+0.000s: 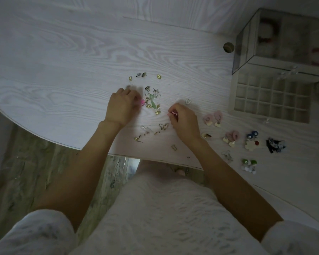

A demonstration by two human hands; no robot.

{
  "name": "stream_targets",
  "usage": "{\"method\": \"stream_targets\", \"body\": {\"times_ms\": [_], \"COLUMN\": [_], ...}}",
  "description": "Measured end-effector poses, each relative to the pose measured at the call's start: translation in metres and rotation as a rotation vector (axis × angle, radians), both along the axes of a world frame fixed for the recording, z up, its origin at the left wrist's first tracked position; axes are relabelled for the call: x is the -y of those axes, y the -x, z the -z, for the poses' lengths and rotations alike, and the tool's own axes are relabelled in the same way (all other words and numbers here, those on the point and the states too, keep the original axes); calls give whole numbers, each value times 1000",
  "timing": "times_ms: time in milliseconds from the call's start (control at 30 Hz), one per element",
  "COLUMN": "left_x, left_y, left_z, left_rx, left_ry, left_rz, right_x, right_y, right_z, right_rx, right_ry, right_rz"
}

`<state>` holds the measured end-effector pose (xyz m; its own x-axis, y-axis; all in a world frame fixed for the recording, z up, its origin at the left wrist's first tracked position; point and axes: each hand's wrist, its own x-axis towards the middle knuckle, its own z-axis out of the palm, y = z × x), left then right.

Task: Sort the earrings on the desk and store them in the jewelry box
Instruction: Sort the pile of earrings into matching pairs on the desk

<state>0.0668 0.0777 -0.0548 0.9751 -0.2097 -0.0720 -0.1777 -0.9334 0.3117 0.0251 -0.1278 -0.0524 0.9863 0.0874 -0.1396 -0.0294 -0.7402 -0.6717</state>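
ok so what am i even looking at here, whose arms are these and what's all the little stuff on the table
There is no machine: this one picture comes from a camera worn on a person's head, looking down at their own bare arms. The white desk carries a loose pile of unsorted earrings between the hands. To the right lie earrings already grouped in pairs. Farther right is the jewelry box, with its gridded drawer pulled out. The left hand reaches into the pile near a pink piece; whether it grips anything is unclear. The right hand pinches a small red earring.
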Motion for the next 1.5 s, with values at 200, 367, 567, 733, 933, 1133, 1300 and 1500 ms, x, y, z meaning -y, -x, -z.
{"method": "stream_targets", "body": {"times_ms": [200, 367, 567, 733, 933, 1133, 1300, 1500], "left_x": [6, 19, 65, 122, 161, 167, 171, 168], "left_y": [9, 35, 71, 99, 129, 133, 138, 149], "left_z": [-13, -31, -28, -23, -4, 0, 1, 1], "left_rx": [-27, 124, 216, -114, -280, -177, -119, -157], "left_ry": [137, 216, 270, 574, 425, 378, 407, 356], "left_rz": [-71, -165, -69, -10, -1, -13, 27, 63], "right_x": [10, 32, 72, 95, 102, 103, 105, 103], "right_y": [6, 27, 77, 104, 116, 115, 114, 123], "right_z": [-6, -12, -19, -13, -8, -3, -6, -10], "right_rx": [53, 96, 122, 58, 21, 3, 30, 16], "right_ry": [38, 34, -8, -19, 128, 150, 182, 171], "right_rz": [9, -11, 163, 229, 204, 189, 186, 162]}}
